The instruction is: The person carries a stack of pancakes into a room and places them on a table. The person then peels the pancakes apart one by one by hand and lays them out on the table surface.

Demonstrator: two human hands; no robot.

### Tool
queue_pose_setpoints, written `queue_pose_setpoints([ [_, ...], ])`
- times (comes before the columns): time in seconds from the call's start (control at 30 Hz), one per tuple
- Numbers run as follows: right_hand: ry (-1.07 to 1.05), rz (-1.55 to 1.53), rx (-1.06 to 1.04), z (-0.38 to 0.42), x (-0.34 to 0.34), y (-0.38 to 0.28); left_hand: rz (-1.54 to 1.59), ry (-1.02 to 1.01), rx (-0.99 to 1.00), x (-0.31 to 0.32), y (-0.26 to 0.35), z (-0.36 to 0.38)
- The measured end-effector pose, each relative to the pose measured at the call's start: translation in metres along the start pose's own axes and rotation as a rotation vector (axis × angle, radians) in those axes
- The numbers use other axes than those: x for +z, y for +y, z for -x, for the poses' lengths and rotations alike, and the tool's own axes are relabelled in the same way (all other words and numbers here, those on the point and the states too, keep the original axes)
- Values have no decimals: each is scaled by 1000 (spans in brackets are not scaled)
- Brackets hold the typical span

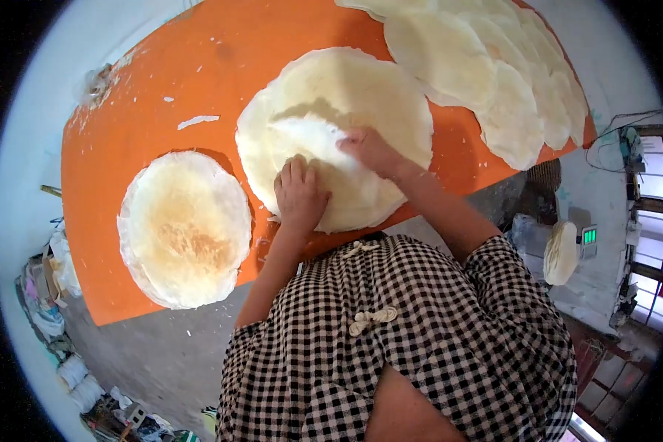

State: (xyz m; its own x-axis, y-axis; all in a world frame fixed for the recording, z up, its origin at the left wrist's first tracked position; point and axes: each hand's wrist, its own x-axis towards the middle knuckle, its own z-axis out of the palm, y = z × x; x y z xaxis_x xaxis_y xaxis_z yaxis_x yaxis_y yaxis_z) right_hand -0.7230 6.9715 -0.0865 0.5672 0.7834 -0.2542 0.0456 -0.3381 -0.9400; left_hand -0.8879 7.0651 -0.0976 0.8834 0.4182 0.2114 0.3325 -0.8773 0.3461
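Observation:
A round stack of pale flatbread sheets (379, 92) lies on the orange table in the middle of the view. My right hand (370, 151) pinches the raised edge of a thin white sheet (308, 134) over this stack. To its left, my left hand (300, 193) rests at the stack's near left part, fingers spread slightly on the surface. Its fingertips touch the sheet, and their undersides are hidden. Further left, another round stack (184, 228), browned in its middle, reaches over the table's near edge.
Many overlapping pale sheets (508, 96) cover the far right of the orange table (147, 96). A torn strip (198, 121) and crumbs lie at its upper left. Beyond the right edge, a pale round stack (560, 253) sits beside a green-lit display (589, 236). Bags and clutter line the left wall.

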Motion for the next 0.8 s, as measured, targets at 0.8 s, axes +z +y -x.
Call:
queue_pose_setpoints([
  [0.8,809,-354,-234,58,-404,-116,34,97,-32,-11,-34,26],
])
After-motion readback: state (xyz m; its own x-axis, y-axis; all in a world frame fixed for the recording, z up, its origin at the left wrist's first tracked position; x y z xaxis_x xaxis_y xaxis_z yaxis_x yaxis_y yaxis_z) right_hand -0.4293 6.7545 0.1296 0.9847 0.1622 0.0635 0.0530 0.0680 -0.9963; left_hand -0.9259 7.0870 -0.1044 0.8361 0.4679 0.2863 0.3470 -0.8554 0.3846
